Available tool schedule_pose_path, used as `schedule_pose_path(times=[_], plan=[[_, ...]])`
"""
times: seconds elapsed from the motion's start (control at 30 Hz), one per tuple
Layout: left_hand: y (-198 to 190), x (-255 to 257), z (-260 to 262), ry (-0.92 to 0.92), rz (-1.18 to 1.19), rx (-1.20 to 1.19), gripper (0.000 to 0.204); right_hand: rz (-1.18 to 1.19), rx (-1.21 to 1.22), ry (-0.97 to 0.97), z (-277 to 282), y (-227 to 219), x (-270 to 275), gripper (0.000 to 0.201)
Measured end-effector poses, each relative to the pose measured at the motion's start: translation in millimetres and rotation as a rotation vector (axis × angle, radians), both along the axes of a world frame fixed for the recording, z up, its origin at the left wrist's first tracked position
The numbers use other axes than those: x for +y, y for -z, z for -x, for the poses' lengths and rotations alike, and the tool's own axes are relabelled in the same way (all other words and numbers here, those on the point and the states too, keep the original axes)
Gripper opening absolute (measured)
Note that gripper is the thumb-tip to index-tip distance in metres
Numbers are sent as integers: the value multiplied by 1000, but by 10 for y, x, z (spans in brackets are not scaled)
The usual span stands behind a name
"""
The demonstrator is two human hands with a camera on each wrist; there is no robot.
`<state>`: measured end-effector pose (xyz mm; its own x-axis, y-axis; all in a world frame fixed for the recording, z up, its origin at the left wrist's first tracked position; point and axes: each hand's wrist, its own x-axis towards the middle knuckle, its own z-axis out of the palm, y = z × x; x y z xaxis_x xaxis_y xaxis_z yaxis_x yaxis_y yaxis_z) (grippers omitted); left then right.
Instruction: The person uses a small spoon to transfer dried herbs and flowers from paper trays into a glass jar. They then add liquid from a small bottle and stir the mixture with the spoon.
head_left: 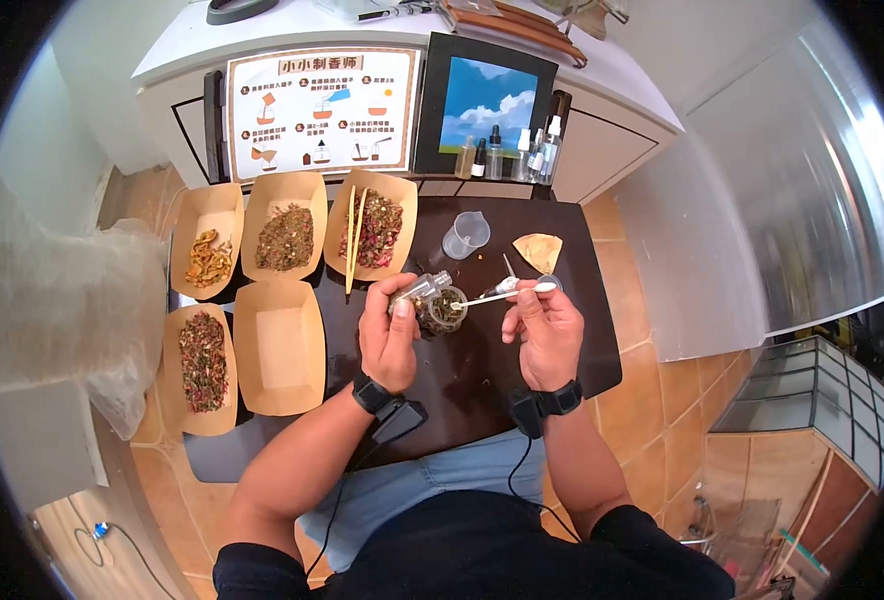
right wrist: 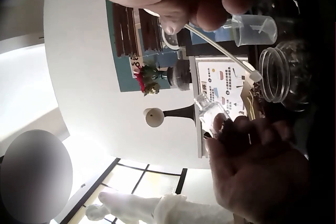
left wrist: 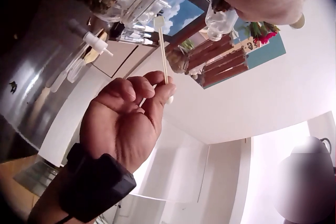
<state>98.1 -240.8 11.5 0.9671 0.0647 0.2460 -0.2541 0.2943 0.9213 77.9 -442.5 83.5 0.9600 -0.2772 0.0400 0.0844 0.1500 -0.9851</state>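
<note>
My left hand (head_left: 389, 342) holds a small clear glass bottle (head_left: 430, 286), tilted with its neck toward the right; dark bits show inside it in the right wrist view. Just beside it, a wide-mouthed clear jar (head_left: 448, 312) of dried plant pieces stands on the dark table. Between thumb and fingers my right hand (head_left: 548, 345) pinches a thin pale stick-like scoop (head_left: 492, 298). Its small flat tip is over the jar's mouth in the head view and near the rim (right wrist: 268, 77) in the right wrist view. The left wrist view shows the scoop (left wrist: 163, 56) away from the bottle (left wrist: 219, 22).
Paper trays of dried material (head_left: 285, 238) and one bare tray (head_left: 282, 345) are at the left, with chopsticks (head_left: 356, 240) across one. Behind the jar stands a plastic cup (head_left: 467, 235). A folded paper piece (head_left: 538, 252) and a white-tipped item lie right. Small bottles (head_left: 495, 155) line the back.
</note>
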Motion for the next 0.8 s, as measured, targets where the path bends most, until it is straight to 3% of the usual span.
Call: schedule_pose_path(times=[0.3,0.63,0.8], plan=[[44,-9,5,76,69,-28,38,-339,-81,-69,-7,-145,-112,17],[-27,46,52,156,-21,-37,35,-289,-70,-118,19,-171,32,17],[-42,54,43,185,-126,-173,36,-111,-91,-75,53,-174,130,17]])
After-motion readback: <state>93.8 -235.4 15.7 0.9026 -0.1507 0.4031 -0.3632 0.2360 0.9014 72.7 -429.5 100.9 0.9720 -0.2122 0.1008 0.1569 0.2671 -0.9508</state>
